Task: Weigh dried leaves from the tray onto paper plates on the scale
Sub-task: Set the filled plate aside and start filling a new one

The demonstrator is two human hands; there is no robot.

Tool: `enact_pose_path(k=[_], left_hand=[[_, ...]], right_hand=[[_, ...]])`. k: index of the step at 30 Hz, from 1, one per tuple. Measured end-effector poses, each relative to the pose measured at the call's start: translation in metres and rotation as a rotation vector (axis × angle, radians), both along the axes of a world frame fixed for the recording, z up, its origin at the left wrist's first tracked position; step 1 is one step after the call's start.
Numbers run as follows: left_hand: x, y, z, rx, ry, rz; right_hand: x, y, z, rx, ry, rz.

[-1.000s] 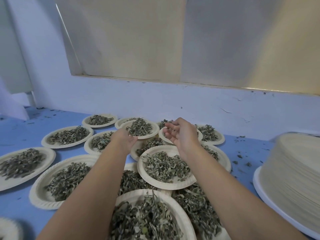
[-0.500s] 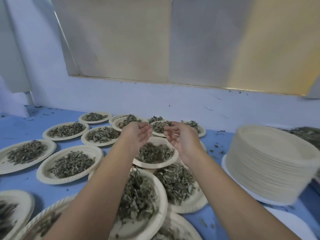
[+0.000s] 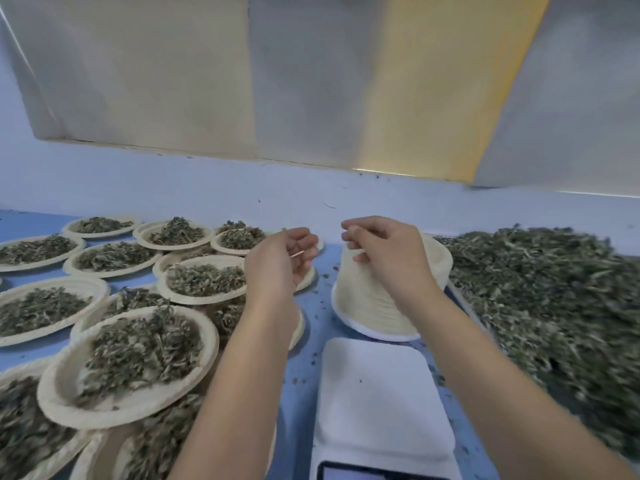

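Both hands are held up over the far half of the blue bench (image 3: 311, 355), palms turned toward each other and well apart. The left hand (image 3: 280, 265) is seen with its fingers loosely curled and nothing clearly gripped (a pale sliver shows near its fingertips, too small to name). It hovers above the filled plates (image 3: 48, 393), which are spread across the left side of the bench, some overlapping, each heaped with leaves.

The right hand (image 3: 388, 261) is held over the stack of paper plates (image 3: 367, 306), with its fingers (image 3: 349, 233) curled and the thumb brought close to the forefinger. Whether the top plate is touched or pinched cannot be told.

The stack stands upright near the middle of the bench, rims upward, just beyond the scale (image 3: 374, 393). The scale's white platform is bare. It is a rounded rectangle, and its long axis runs from the near edge of the bench toward the far edge, with the display (image 3: 349, 475) at the near end.

The dried leaves (image 3: 554, 292) are piled along the right side of the bench on the tray (image 3: 465, 301), of which only a thin rim is seen beside the stack. Loose crumbs are scattered around the scale.
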State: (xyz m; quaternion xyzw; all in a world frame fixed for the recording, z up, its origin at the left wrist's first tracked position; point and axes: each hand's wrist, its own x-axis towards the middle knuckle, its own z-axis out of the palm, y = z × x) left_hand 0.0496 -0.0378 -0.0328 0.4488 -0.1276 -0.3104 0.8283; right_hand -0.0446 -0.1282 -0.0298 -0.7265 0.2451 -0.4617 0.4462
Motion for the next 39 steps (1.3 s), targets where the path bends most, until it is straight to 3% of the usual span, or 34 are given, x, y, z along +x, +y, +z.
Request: enact_pose_path(k=[5, 8, 17, 31, 39], left_hand=[[-0.02, -0.004, -0.007, -0.019, 0.012, -0.002], [-0.022, -0.004, -0.008, -0.016, -0.001, -0.012], [-0.026, -0.003, -0.009, 0.003, -0.032, -0.004], [-0.03, -0.006, -0.013, 0.027, -0.074, -0.024], [-0.04, -0.011, -0.019, 0.183, -0.242, -0.125]], right_hand=[[-0.036, -0.025, -0.005, -0.534, 0.523, -0.289], [-0.043, -0.03, -0.01, -0.545, 0.68, -0.222], [-0.041, -0.029, -0.011, -0.638, 0.828, -0.233], [-0.035, -0.027, -0.027, -0.796, 0.744, -0.364], [-0.04, -0.008, -0.034, -1.035, 0.425, -0.368]])
